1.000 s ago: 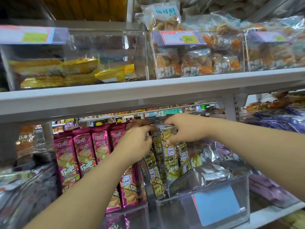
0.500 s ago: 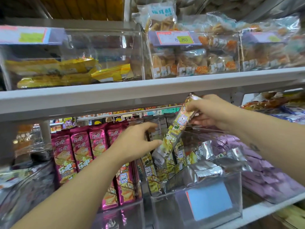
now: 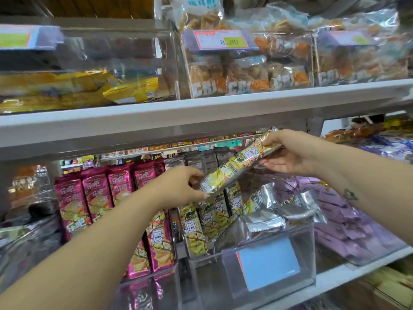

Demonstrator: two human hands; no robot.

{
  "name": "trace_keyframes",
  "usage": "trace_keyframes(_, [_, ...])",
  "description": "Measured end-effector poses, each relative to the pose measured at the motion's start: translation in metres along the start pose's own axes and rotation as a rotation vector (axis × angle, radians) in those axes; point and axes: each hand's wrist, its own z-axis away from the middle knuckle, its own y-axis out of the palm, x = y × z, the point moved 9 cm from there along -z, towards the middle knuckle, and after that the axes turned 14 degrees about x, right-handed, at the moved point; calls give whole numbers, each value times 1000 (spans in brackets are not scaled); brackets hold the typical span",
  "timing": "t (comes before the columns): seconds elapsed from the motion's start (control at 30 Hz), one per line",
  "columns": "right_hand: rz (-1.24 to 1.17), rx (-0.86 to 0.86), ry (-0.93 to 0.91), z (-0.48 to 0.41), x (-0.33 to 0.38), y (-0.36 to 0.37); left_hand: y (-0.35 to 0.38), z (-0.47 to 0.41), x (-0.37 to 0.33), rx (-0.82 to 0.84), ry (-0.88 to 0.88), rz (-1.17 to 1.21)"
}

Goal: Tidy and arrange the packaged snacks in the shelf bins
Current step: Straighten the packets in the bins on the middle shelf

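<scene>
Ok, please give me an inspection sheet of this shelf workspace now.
Surface: white shelf holds clear bin.
Job's things: green pack held tilted above bin; more green packs stand inside.
Clutter: silver packs lie loose in bin.
Grips: left hand pinches pack's lower end; right hand holds upper end.
Cables: nothing seen.
Surroundings: pink packs left, purple packs right.
</scene>
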Motion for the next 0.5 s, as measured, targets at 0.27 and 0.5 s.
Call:
trace_keyframes(0.27, [-37, -34, 2, -2, -10, -5, 4, -3, -6, 48, 67, -8])
trace_keyframes(0.5, [-75, -36, 27, -4, -20, -6, 6, -2, -1, 66, 22, 4])
